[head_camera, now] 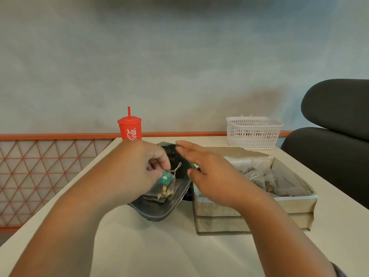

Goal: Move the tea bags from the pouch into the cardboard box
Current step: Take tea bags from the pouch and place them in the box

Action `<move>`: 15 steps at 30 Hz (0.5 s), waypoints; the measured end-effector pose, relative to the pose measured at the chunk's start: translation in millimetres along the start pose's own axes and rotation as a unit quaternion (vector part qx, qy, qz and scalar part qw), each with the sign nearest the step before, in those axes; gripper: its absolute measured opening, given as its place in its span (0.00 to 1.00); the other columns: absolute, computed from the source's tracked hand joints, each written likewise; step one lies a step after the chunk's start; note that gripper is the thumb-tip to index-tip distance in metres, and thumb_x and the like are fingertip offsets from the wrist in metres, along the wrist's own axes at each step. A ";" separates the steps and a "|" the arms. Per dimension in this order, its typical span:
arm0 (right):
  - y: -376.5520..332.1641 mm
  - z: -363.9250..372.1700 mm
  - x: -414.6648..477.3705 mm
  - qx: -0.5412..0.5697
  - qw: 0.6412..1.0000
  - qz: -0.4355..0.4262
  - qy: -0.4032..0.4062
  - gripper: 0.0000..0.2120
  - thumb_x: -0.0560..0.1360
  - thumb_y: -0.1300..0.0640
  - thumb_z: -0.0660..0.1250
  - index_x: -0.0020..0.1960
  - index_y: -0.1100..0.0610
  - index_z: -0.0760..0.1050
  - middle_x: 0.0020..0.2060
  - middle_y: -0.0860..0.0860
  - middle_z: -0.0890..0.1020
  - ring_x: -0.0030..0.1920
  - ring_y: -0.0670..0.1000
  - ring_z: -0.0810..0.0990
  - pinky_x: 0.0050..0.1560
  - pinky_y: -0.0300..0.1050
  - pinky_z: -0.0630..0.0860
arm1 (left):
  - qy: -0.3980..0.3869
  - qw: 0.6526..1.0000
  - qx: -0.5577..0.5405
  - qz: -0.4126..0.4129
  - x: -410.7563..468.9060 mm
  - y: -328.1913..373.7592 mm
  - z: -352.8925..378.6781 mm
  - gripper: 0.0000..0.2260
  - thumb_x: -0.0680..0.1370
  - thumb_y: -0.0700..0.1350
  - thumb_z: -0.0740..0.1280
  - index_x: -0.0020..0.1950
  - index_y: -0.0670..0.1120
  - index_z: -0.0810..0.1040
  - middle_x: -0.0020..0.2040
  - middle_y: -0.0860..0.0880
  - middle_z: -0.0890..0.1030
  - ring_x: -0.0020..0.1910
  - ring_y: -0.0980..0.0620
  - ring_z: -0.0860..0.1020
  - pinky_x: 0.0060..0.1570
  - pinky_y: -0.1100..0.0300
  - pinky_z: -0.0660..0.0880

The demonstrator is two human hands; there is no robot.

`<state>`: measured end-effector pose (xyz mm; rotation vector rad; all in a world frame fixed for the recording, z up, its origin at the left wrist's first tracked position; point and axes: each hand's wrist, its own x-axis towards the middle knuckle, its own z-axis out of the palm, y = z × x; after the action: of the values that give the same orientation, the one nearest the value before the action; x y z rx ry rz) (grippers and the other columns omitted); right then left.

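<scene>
Pinching tea bag (164, 189) over pouch (157, 213), left fingers (159, 162); right fingers (188, 149) straight, empty, beside box (229, 217)

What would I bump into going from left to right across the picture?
Orange fence → red cup → tea bag pinched by the left hand → cardboard box.

pouch (159, 208) left of box (253, 214) — basket (253, 132) behind

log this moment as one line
left hand pinches tea bag over pouch | right hand open by pouch | cardboard box partly filled
</scene>
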<state>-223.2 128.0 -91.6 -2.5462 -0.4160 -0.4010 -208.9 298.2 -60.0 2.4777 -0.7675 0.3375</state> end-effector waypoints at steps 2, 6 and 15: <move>-1.6 2.4 -0.3 -0.011 1.000 0.001 -0.019 0.26 0.78 0.62 0.58 0.74 0.49 0.59 0.73 0.38 0.56 0.72 0.42 0.56 0.65 0.30 0.50 | 0.039 0.998 -0.051 -0.007 -1.6 -5.4 -7.5 0.12 0.72 0.38 0.70 0.33 0.54 0.79 0.32 0.57 0.79 0.33 0.62 0.76 0.30 0.72 0.68; -6.5 10.6 -0.5 -0.040 0.997 -0.007 -0.071 0.26 0.78 0.59 0.59 0.74 0.48 0.58 0.74 0.37 0.55 0.72 0.43 0.57 0.68 0.36 0.54 | 0.083 0.992 -0.097 -0.012 -0.7 -17.1 -14.4 0.14 0.71 0.40 0.71 0.36 0.60 0.79 0.34 0.60 0.79 0.32 0.62 0.75 0.34 0.64 0.69; -1.7 15.1 0.4 0.024 0.996 0.028 -0.086 0.19 0.76 0.53 0.64 0.67 0.46 0.71 0.64 0.44 0.74 0.62 0.46 0.72 0.65 0.45 0.68 | 0.108 0.988 -0.113 -0.009 1.3 -16.7 -10.0 0.11 0.73 0.40 0.70 0.35 0.55 0.78 0.35 0.57 0.80 0.37 0.58 0.77 0.35 0.66 0.67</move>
<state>-220.4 137.6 -103.0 -2.5479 -0.4110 -0.1508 -199.0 314.8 -58.0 2.1921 -0.6531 0.4770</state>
